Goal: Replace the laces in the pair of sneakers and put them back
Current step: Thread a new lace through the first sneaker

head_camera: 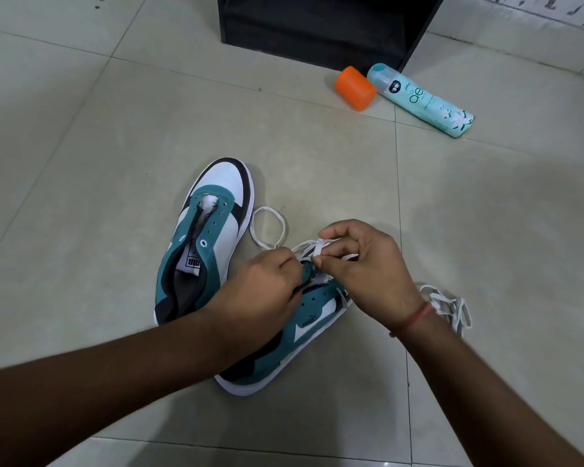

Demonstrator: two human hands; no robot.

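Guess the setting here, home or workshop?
Likely a home, perhaps by a shoe rack: a tiled floor, a dark cabinet standing on it, and a spray can lying by an orange cap. The sneakers sit directly on the tiles.

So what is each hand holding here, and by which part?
The right hand pinches the white lace between thumb and fingertips, at a bunch above the near sneaker. The left hand grips at that sneaker's eyelet edge; its exact grip is hidden.

"99", "ae" on spray can [422, 101]
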